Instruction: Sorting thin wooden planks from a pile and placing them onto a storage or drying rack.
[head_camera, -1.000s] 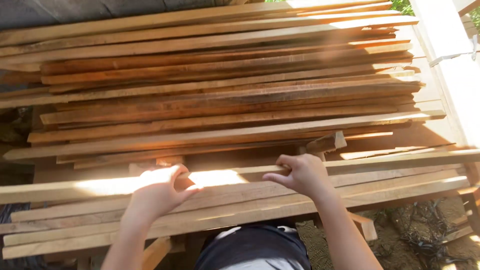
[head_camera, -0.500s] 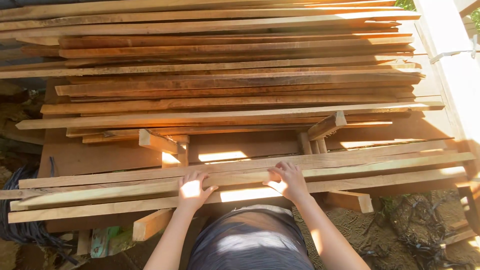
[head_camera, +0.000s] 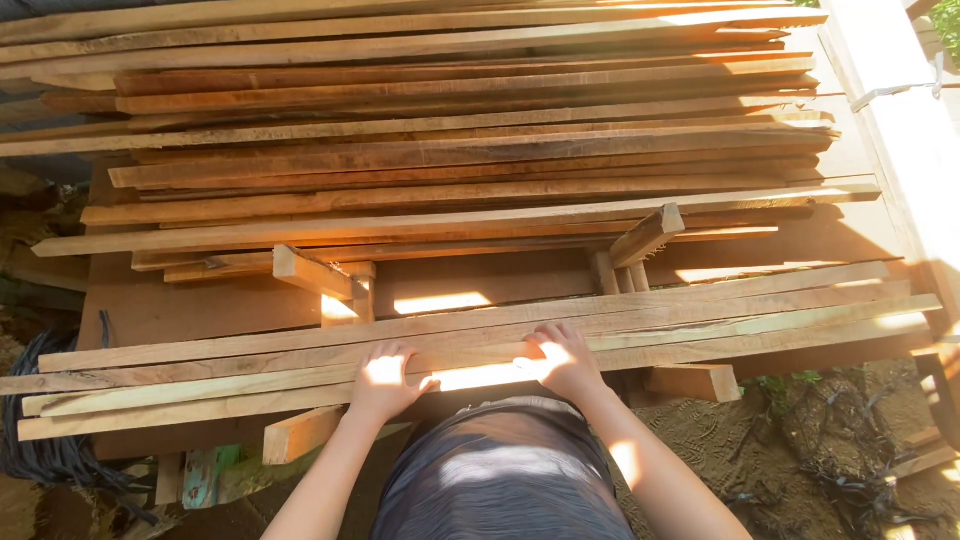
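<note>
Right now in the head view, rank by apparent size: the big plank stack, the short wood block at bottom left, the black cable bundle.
1. Plank stack, largest by far.
2. Black cable bundle, partly cut off.
3. Short wood block, smallest, though close to the bundle.

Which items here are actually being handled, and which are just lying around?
In hand:
- left hand and right hand, both flat on the near long planks

Lying about:
- big plank stack behind
- short wood blocks
- dark cables on the ground, left
- white post, right

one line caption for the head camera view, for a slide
Both hands, left hand and right hand, rest on long pale wooden slats before a sunlit lumber stack.
</note>
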